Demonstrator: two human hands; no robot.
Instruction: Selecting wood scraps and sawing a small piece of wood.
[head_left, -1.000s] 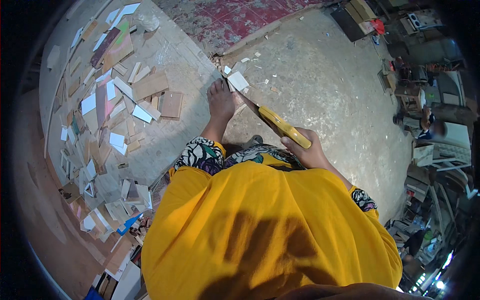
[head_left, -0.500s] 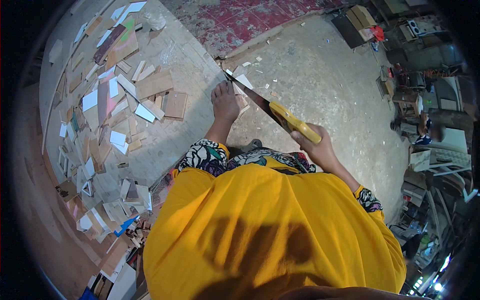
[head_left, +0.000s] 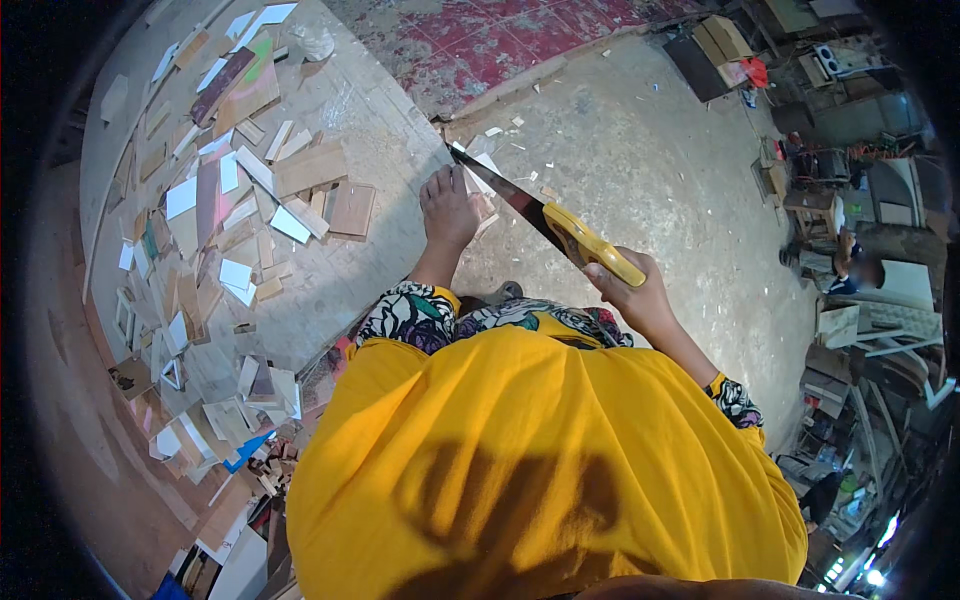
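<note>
I see right hand (head_left: pixel 632 292) palm hidden behind yellow saw handle (head_left: pixel 592 245); workpiece under left hand (head_left: pixel 447 207) mostly covered.

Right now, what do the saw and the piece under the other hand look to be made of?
The saw: a dark, dull blade, probably steel, with a glossy yellow handle, likely plastic, gripped by the right hand. The piece under the left hand: pale, flat, square-edged, seemingly wood or board like the offcuts nearby.

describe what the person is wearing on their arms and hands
Both hands are bare: no gloves, rings or watch show on the left hand or the right hand. The left forearm has a patterned sleeve in white, black, purple and green, ending short of the wrist. A matching cuff shows near the right elbow. A loose yellow garment covers the body.
</note>
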